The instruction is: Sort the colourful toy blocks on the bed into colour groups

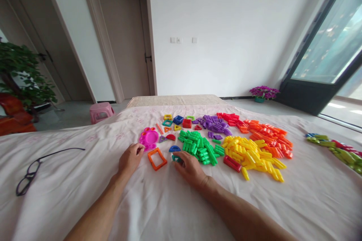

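Note:
My left hand (pixel 131 158) has its fingers curled together at the lower left edge of a pink flower-shaped plastic piece (pixel 149 139). Whether it grips that piece or something small, I cannot tell. A teal magnetic tile (pixel 175 157) is pinched in the fingers of my right hand (pixel 190 166), low over the cloth. Between the hands lies an orange rectangular frame tile (pixel 157 159). Just beyond the right fingers sits a blue half-round tile (pixel 174 148). Further off are a red half-round tile (pixel 170 137), a purple triangle tile (pixel 162 139) and a stack of red square tiles (pixel 187 123).
Piles of green sticks (pixel 199 147), yellow sticks (pixel 249 152), purple sticks (pixel 215 124) and orange sticks (pixel 268 135) spread to the right. A dark red bundle (pixel 232 163) lies by the yellow pile. Eyeglasses (pixel 29 175) rest on the cloth (pixel 85 180) at left.

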`<act>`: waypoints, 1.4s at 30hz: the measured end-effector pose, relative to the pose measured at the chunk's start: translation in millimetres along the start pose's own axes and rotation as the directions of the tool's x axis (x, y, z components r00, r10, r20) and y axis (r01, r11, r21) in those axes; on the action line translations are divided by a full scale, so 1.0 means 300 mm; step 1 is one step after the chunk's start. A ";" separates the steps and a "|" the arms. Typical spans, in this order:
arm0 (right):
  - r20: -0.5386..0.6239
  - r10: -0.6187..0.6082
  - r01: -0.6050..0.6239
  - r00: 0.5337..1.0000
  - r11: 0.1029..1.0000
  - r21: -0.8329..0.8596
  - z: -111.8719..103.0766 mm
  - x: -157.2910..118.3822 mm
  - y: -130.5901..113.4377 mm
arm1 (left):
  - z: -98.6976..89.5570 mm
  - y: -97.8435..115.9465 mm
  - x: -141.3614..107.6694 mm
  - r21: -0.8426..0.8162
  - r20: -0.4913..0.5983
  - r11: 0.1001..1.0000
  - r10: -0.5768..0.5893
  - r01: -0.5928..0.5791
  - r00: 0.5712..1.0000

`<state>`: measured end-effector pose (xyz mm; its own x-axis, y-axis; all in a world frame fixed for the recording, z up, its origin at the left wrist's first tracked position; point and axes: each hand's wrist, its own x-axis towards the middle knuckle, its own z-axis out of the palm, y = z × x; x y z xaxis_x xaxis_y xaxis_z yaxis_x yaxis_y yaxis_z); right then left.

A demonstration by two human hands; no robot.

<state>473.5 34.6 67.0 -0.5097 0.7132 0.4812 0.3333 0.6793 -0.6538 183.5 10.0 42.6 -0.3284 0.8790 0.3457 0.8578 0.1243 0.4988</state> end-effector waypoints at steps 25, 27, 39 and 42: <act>-0.258 0.240 -0.341 0.936 0.803 -0.489 -0.268 0.120 0.199 | -0.026 0.142 -0.051 0.083 -0.149 0.885 0.466 -0.459 0.872; -0.191 0.341 -0.391 0.920 0.790 -0.473 -0.280 0.121 0.229 | -0.012 0.201 -0.080 0.082 -0.094 0.844 0.537 -0.531 0.839; -0.037 0.136 -0.140 0.990 0.979 -0.150 -0.238 0.138 0.188 | 0.032 0.296 -0.145 0.178 0.115 0.858 0.468 -0.482 0.876; -0.088 0.199 -0.216 0.976 0.930 -0.298 -0.297 0.135 0.230 | 0.002 0.269 -0.131 0.195 0.030 0.892 0.411 -0.409 0.911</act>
<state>546.5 125.8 93.4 -0.3614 0.8465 0.3909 0.6567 0.5287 -0.5378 265.8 -14.2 68.7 0.0652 0.8657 0.4964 0.9762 -0.1584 0.1481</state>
